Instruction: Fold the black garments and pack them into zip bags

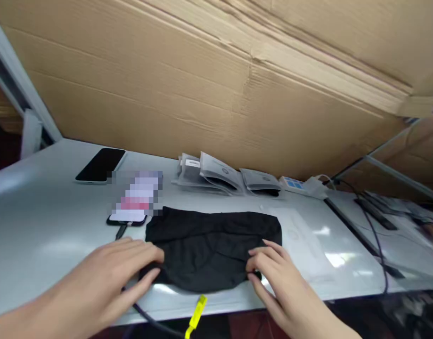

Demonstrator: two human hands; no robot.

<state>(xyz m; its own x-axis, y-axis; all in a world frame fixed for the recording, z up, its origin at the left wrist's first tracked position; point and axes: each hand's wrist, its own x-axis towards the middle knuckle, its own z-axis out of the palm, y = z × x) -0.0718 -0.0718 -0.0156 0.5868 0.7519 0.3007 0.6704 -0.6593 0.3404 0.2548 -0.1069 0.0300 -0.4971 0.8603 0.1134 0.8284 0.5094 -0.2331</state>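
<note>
A piece of black cloth [216, 247], perhaps a folded garment, lies spread on the white table in front of me. My left hand [131, 270] has its thumb and fingers closed on the cloth's lower left corner. At the lower right corner, my right hand [273, 278] pinches the edge between thumb and fingertips. Creases run across the middle of the cloth. A translucent plastic bag [304, 245] lies flat just right of it, its near part behind my right hand. The cloth's exact kind cannot be made out.
A lit phone [134, 200] with a cable stands left of the cloth, a dark phone [101, 165] beyond. Several packed frosted bags [219, 174] lie along the cardboard wall [202, 94]. A white power strip [297, 184] sits at right. A yellow tag [197, 313] hangs at the table's front edge.
</note>
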